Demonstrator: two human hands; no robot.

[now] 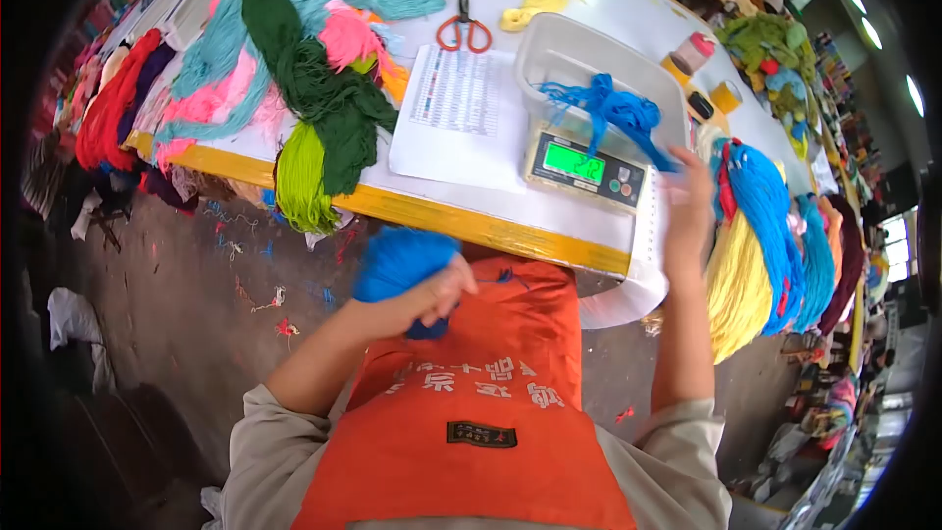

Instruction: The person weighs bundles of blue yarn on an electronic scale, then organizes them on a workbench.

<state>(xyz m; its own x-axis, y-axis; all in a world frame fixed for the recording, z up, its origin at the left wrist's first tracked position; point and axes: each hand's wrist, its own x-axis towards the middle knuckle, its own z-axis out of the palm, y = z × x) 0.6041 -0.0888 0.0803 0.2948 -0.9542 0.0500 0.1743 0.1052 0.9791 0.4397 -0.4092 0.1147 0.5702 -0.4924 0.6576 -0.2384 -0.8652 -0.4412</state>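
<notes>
Here, my left hand [440, 292] is curling closed round a blue skein [397, 263]; my blurred right hand [690, 198] — grip and openness I'm not making out — is hovering beside blue strands [620, 110] in the far tub [589, 47], where a snagging tail could be skewing the scale [576, 164].

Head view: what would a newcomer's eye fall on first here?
Probably the bright orange apron at bottom centre, with the left hand holding a vivid blue yarn bundle just above it. Next, the scale's glowing green display near the table's front edge, below blue yarn in a clear tub. Then the big blue and yellow skeins hanging at the right.
</notes>
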